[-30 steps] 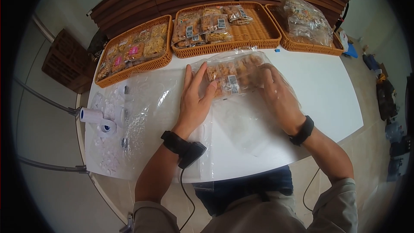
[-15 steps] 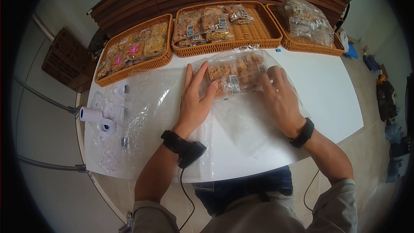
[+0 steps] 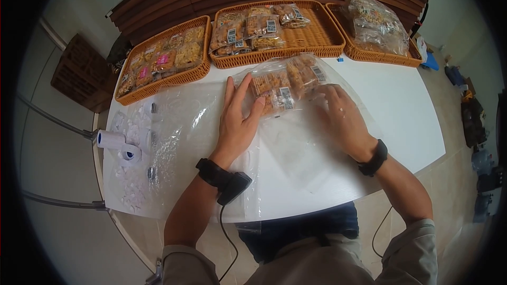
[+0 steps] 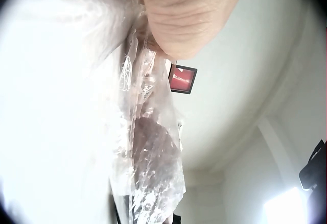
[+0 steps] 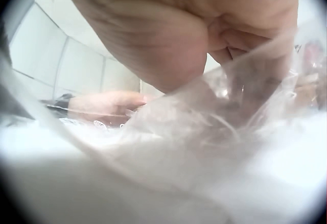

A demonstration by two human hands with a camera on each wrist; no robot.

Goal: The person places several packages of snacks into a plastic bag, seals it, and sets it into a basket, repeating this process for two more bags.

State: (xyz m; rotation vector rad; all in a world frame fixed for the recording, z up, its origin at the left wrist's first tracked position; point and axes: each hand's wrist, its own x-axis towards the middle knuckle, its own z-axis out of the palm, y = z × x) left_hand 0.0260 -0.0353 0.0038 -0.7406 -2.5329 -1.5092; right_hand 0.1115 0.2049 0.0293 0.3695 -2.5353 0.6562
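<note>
A large clear bag lies on the white table, with small packs of brown snacks inside its far end. My left hand, fingers spread, rests along the left edge, its thumb on the labelled left pack. Another pack sits tilted beside it, label at the upper right. Just right of the packs is my right hand, blurred, its fingers loosely bent and angled down at the film. In the right wrist view, film covers the fingertips of my right hand. Crumpled film hangs below my left hand.
Three wicker baskets line the back edge: the left and middle hold snack packs, the right a bulky clear bag of packs. Another clear sheet covers the table's left part, beside white rolls and paper scraps.
The right-hand pack has turned and shifted up, apart from the left one at the top. My right hand has drawn back from the packs. My left hand has barely moved.
</note>
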